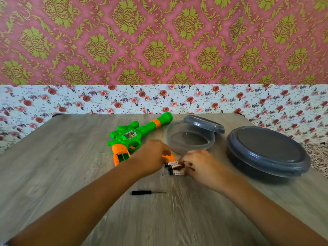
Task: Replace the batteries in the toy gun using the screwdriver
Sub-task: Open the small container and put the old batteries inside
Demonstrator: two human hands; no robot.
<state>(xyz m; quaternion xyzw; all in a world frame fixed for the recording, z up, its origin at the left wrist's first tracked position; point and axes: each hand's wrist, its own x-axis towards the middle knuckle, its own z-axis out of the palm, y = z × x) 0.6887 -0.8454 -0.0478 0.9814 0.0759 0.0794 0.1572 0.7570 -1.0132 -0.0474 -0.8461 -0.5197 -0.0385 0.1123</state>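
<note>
A green and orange toy gun (134,134) lies on its side on the wooden table, its grip's battery bay open towards me. My left hand (150,157) hovers over an orange cover piece (168,157) just right of the grip; motion blur hides whether it holds it. Three small batteries (174,168) lie side by side between my hands. My right hand (200,166) reaches the batteries from the right, fingertips on them. A black-handled screwdriver (147,192) lies alone on the table, nearer to me.
A clear round container (190,137) stands behind the hands, with its grey lid (204,123) leaning on the far rim. A larger closed grey-lidded container (268,151) sits at the right. A floral cloth backs the table (71,157).
</note>
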